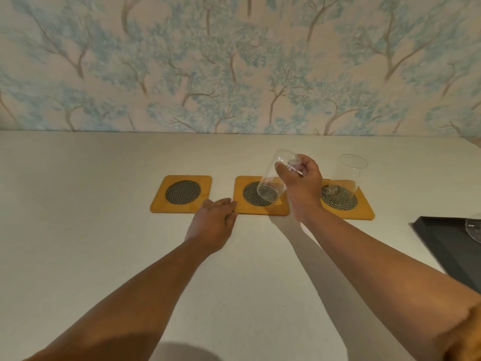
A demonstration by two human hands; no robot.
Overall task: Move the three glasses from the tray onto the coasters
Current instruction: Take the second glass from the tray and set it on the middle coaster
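Observation:
Three yellow square coasters with dark mesh circles lie in a row on the table: left coaster (160, 201), middle coaster (279, 208) and right coaster (365, 209). My right hand (302, 178) grips a clear glass (270, 181) by its upper part, tilted, its base just over the middle coaster's mesh. A second clear glass (347, 178) stands upright on the right coaster. My left hand (213, 220) rests flat on the table, fingertips at the middle coaster's left edge. A third glass (475, 227) shows partly on the black tray (442, 246) at the right edge.
A wall with blue tree-patterned wallpaper (234, 63) rises directly behind the pale table (104, 230). The tray reaches toward the table's right front side.

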